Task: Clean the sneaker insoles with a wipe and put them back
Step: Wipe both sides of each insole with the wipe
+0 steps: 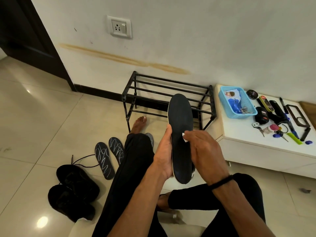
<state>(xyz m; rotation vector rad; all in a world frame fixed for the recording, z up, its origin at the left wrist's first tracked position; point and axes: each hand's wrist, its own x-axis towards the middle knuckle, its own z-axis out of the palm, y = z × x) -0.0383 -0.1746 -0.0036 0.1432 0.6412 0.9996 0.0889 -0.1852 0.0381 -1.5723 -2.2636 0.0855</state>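
Evidently mid-clean: one insole [181,134] was gripped upright by the left hand [165,154] over the lap while a wipe [185,138] was pressed on it by the right hand [203,149]. Two scribbled insoles [109,158] & both sneakers [73,190] were left on the floor [42,117], nothing refitted yet.

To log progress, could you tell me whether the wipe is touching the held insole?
Touching: the head view shows the right hand pressing the wipe onto the insole.

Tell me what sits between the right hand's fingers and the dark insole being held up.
In the head view, a small white wipe lies under the right hand, pressed against the insole, which the left hand grips.
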